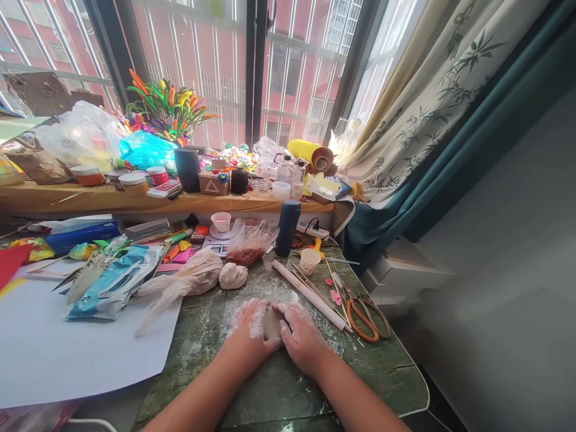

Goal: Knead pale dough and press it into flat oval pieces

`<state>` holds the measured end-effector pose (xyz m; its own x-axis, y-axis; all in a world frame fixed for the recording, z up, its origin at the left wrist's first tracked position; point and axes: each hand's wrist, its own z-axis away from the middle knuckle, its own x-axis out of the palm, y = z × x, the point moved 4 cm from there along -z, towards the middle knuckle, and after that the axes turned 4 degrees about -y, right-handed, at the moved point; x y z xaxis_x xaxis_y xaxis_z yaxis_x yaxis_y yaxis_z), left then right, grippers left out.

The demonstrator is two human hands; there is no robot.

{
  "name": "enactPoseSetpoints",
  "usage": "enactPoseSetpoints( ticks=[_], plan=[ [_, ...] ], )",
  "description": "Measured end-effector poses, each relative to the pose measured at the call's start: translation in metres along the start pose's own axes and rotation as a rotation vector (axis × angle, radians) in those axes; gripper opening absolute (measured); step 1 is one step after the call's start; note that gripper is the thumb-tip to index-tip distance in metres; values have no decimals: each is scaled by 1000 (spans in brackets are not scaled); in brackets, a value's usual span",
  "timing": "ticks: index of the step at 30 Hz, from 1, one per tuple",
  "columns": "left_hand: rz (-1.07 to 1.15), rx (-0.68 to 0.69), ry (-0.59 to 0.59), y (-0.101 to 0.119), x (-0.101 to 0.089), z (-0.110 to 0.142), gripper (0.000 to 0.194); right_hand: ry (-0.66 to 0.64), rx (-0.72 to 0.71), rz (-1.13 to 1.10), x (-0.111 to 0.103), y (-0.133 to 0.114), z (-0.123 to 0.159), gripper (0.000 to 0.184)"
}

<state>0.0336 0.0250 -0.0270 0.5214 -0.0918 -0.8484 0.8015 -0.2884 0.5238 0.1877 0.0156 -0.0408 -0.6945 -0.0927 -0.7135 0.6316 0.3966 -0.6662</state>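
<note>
A grey piece of clay [272,324] lies low on the dark green table, between my two hands. My left hand [249,324], dusted white, curves round its left side, with the thumb at the near edge. From the right, my right hand [302,335] presses its fingers and thumb against the clay, also powdery. Both hands partly cover it, so its full outline is hidden. Under them is a clear plastic sheet [227,312] with white powder. Just beyond sits a pale lump of clay [233,276] beside a tied plastic bag [200,273].
A pale rolling pin [310,295], thin sticks and orange-handled scissors [363,321] lie at right. Behind stand a paper cup [309,261], a dark blue cylinder [288,228] and a bag of reddish-brown material [247,249]. White paper [99,360] covers the left; jars line the windowsill [112,204].
</note>
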Motion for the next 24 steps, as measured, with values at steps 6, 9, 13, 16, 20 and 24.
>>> enactPoseSetpoints(
  ticks=[6, 9, 13, 16, 20, 24],
  plan=[
    [61, 88, -97, -9, -19, -8, 54, 88, 46, -129, -5, 7, 4, 45],
    [46, 53, -112, -16, -22, -10, 51, 158, 136, -246, -5, 20, 4, 43],
    [33, 71, -135, -21, -18, -10, 53, 196, 167, -293, -5, 25, 4, 40],
    [40, 143, -126, -22, -19, -9, 47, 143, 148, -220, -8, 18, 5, 42],
    [80, 181, -140, -24, -22, -6, 51, -29, -9, -175, -11, 7, 5, 59],
    [97, 193, -124, -23, -20, -6, 67, -140, -25, -146, -12, 8, 2, 68]
  ],
)
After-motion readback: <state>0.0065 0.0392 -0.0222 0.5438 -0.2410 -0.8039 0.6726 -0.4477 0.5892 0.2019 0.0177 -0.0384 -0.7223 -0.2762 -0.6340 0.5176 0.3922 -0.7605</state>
